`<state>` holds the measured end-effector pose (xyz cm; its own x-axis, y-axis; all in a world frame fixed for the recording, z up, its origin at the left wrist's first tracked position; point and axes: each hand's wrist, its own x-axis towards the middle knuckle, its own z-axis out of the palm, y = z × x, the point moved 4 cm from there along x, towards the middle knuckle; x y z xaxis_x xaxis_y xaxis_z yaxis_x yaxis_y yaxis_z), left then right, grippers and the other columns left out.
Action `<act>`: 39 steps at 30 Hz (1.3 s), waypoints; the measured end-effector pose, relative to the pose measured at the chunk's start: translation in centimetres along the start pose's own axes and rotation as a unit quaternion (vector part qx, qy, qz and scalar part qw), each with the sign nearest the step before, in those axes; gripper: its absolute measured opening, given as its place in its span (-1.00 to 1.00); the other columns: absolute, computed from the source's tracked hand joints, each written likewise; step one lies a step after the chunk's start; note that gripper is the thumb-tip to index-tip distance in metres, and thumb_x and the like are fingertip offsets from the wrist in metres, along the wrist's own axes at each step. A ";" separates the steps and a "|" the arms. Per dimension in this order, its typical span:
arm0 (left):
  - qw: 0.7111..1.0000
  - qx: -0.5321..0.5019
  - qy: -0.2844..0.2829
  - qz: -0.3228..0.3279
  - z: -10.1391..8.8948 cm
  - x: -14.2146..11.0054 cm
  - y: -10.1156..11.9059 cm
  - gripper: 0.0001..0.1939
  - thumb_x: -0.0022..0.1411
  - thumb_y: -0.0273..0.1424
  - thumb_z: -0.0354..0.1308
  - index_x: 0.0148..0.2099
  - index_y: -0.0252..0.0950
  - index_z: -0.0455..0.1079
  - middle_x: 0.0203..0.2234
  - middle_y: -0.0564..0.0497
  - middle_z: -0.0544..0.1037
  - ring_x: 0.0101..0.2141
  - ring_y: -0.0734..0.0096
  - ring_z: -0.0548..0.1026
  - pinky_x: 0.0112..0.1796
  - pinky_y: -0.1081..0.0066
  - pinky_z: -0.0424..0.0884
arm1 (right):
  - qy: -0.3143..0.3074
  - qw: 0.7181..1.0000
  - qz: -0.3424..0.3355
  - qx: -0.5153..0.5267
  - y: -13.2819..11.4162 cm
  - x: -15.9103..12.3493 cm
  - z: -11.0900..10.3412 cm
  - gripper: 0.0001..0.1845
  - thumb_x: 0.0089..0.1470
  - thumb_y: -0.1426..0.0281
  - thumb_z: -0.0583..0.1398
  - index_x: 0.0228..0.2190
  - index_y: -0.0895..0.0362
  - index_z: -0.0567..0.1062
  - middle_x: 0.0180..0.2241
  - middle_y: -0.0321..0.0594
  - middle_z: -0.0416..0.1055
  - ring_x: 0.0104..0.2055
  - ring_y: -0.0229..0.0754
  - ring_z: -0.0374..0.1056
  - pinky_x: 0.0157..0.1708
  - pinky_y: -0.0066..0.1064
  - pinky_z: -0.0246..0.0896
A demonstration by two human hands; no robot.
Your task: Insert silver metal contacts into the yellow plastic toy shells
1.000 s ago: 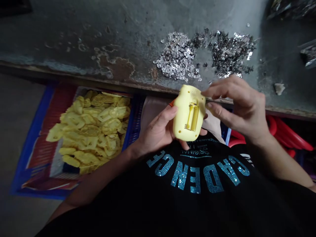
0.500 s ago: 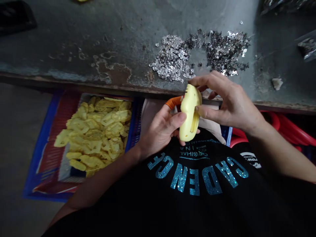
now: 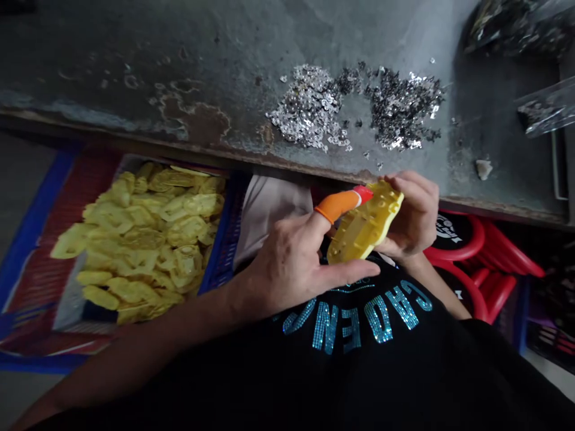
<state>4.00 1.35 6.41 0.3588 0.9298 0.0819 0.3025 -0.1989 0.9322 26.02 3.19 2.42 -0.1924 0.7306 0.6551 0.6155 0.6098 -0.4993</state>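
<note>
A yellow plastic shell half [image 3: 366, 224] is between my hands above my lap, its hollow inside with small posts facing up toward me. My right hand [image 3: 415, 209] grips it along its far right side, the fingers partly hidden behind it. My left hand [image 3: 299, 257] is closed around its near side, thumb along the lower edge. On my left index finger is an orange finger cot [image 3: 338, 206], its red end resting at the shell's upper inside. Small shiny metal pieces lie beyond on the bench, in a silvery pile [image 3: 309, 111] and a darker pile [image 3: 402, 111].
A blue crate [image 3: 224, 230] at the left holds many similar yellow shells [image 3: 139, 233]. Red round-rimmed parts [image 3: 494, 257] are stacked under the bench at right. Clear bags [image 3: 548, 108] with small parts lie on the grey bench [image 3: 215, 54], whose edge runs just beyond my hands.
The shell has turned from its smooth outside to its hollow inside. My right hand has moved down to its right side, and my left index finger now reaches over its inside.
</note>
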 end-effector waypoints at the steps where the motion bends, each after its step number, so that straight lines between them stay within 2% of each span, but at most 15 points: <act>1: 1.000 -0.005 0.001 0.013 0.1 0.0 0.1 -0.37 0.22 -0.14 0.63 0.29 -0.12 0.65 -0.04 -0.13 0.78 -0.07 -0.11 0.74 0.09 -0.01 0.65 | 0.020 1.000 -0.004 0.022 0.1 -0.2 0.0 -0.22 0.37 -0.28 0.11 0.42 -0.20 0.29 0.16 0.06 0.58 0.16 0.33 0.53 0.10 0.27 0.59; 5: 0.998 -0.056 -0.007 0.040 0.4 0.3 0.5 -0.36 0.19 -0.24 0.66 0.30 -0.06 0.65 0.03 -0.09 0.78 0.07 -0.16 0.74 0.23 -0.02 0.61 | 0.055 0.998 0.007 0.019 0.7 -0.4 0.2 -0.20 0.29 -0.31 0.13 0.41 -0.31 0.28 0.12 -0.01 0.56 0.13 0.39 0.55 0.01 0.34 0.59; 10: 0.997 -0.054 -0.013 0.058 0.5 0.6 1.0 -0.45 0.32 -0.33 0.57 0.32 -0.04 0.66 0.02 -0.05 0.80 0.16 -0.10 0.74 0.34 -0.02 0.57 | 0.071 0.997 0.000 0.027 0.8 -0.6 0.3 -0.17 0.29 -0.27 0.17 0.42 -0.21 0.28 0.16 0.05 0.53 0.15 0.36 0.53 0.07 0.31 0.58; 13: 0.998 -0.057 0.000 0.039 0.4 0.6 1.2 -0.54 0.32 -0.35 0.56 0.24 -0.05 0.72 0.10 -0.05 0.79 0.18 -0.10 0.73 0.34 -0.02 0.59 | 0.085 0.996 -0.016 0.020 0.5 -0.1 0.2 -0.26 0.37 -0.21 0.12 0.41 -0.16 0.32 0.13 0.06 0.54 0.13 0.28 0.54 0.08 0.23 0.59; 17: 0.996 -0.088 0.020 0.017 0.4 0.3 0.8 -0.59 0.25 -0.38 0.61 0.13 -0.06 0.79 0.18 -0.03 0.77 0.13 -0.10 0.76 0.29 -0.02 0.65 | 0.113 0.992 -0.050 0.008 0.6 0.5 0.1 -0.30 0.40 -0.12 0.18 0.42 -0.16 0.37 0.11 0.01 0.56 0.08 0.23 0.53 0.01 0.17 0.56; 20: 0.992 -0.122 0.026 -0.009 0.3 0.3 -0.1 -0.62 0.29 -0.39 0.57 0.14 -0.06 0.79 0.18 -0.02 0.77 0.13 -0.07 0.76 0.31 -0.06 0.63 | 0.135 0.988 -0.080 0.002 0.5 0.7 -0.2 -0.29 0.35 -0.01 0.27 0.42 -0.11 0.43 0.08 -0.04 0.60 0.02 0.17 0.55 -0.07 0.07 0.57; 22: 0.984 -0.169 0.009 -0.059 0.2 0.5 -1.3 -0.63 0.33 -0.37 0.55 0.17 -0.06 0.77 0.18 -0.03 0.77 0.13 -0.02 0.75 0.28 -0.02 0.66 | 0.127 0.988 -0.091 -0.008 0.0 0.8 -0.5 -0.31 0.33 0.12 0.32 0.40 -0.02 0.47 0.06 -0.02 0.62 0.01 0.13 0.56 -0.06 0.02 0.57; 24: 0.962 -0.233 -0.035 -0.141 0.2 0.9 -2.6 -0.53 0.29 -0.35 0.59 0.23 -0.08 0.71 0.22 -0.07 0.74 0.09 0.04 0.76 0.11 0.12 0.73 | 0.084 0.993 -0.088 -0.010 -0.7 1.1 -0.6 -0.31 0.33 0.19 0.34 0.42 0.03 0.45 0.08 0.01 0.63 0.03 0.12 0.58 -0.03 0.00 0.58; 26: 0.926 -0.302 -0.078 -0.214 0.2 1.3 -3.7 -0.35 0.22 -0.33 0.63 0.33 -0.08 0.60 0.30 -0.13 0.67 0.01 0.11 0.76 -0.07 0.30 0.73 | -0.001 0.998 -0.061 0.006 -1.0 1.6 -0.6 -0.30 0.38 0.19 0.34 0.45 0.01 0.41 0.13 0.02 0.62 0.10 0.11 0.58 0.02 -0.01 0.59; 28: 0.887 -0.371 -0.112 -0.253 0.2 1.8 -4.3 -0.19 0.22 -0.31 0.63 0.45 -0.02 0.47 0.32 -0.17 0.65 -0.02 0.13 0.76 -0.14 0.38 0.70 | -0.095 0.994 -0.023 0.052 -0.6 2.4 -0.6 -0.26 0.41 0.12 0.35 0.49 -0.04 0.36 0.18 -0.02 0.61 0.13 0.07 0.59 0.05 -0.04 0.60; 29: 0.870 -0.402 -0.118 -0.261 0.1 2.1 -4.5 -0.14 0.24 -0.28 0.61 0.50 0.01 0.41 0.29 -0.17 0.67 -0.04 0.13 0.77 -0.14 0.38 0.70 | -0.124 0.989 -0.002 0.076 0.1 2.8 -0.7 -0.26 0.41 0.10 0.36 0.48 -0.06 0.36 0.19 -0.04 0.62 0.13 0.05 0.59 0.06 -0.06 0.60; 31: 0.849 -0.446 -0.106 -0.264 -0.2 2.7 -5.1 -0.12 0.28 -0.22 0.57 0.56 0.05 0.34 0.23 -0.15 0.71 -0.08 0.10 0.78 -0.15 0.32 0.73 | -0.133 0.988 0.022 0.078 2.1 4.1 -1.2 -0.40 0.41 0.14 0.37 0.38 -0.08 0.50 0.13 -0.11 0.66 0.09 0.01 0.60 0.06 -0.09 0.57; 34: 0.844 -0.481 -0.062 -0.226 -1.2 3.3 -5.8 -0.26 0.38 0.00 0.42 0.51 -0.02 0.43 0.23 -0.14 0.72 -0.17 0.11 0.78 -0.26 0.31 0.74 | -0.128 0.990 0.034 -0.042 5.9 6.5 -1.4 -0.78 0.45 0.29 0.31 0.05 -0.07 0.72 -0.08 -0.18 0.68 -0.02 0.01 0.54 0.03 -0.07 0.41; 37: 0.839 -0.501 -0.064 -0.203 -2.0 3.5 -6.3 -0.34 0.53 0.14 0.13 0.41 -0.13 0.55 0.26 -0.14 0.70 -0.17 0.08 0.78 -0.40 0.40 0.69 | -0.228 0.967 0.023 -0.111 8.4 8.4 0.2 -0.78 0.44 0.30 0.28 -0.02 -0.05 0.74 -0.16 -0.17 0.65 -0.05 0.05 0.45 0.01 -0.05 0.26; 39: 0.837 -0.500 -0.059 -0.213 -2.3 3.4 -6.5 -0.33 0.57 0.16 0.03 0.39 -0.14 0.58 0.27 -0.14 0.70 -0.16 0.05 0.78 -0.43 0.41 0.68 | -0.286 0.950 0.014 -0.121 9.0 9.2 1.4 -0.78 0.44 0.29 0.27 -0.04 -0.04 0.74 -0.17 -0.16 0.64 -0.05 0.06 0.42 0.02 -0.04 0.20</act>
<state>1.30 6.54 1.46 0.5090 0.8013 -0.3143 -0.4437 0.5572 0.7019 28.73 15.81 3.16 -0.5147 0.8352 0.1935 0.7710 0.5496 -0.3217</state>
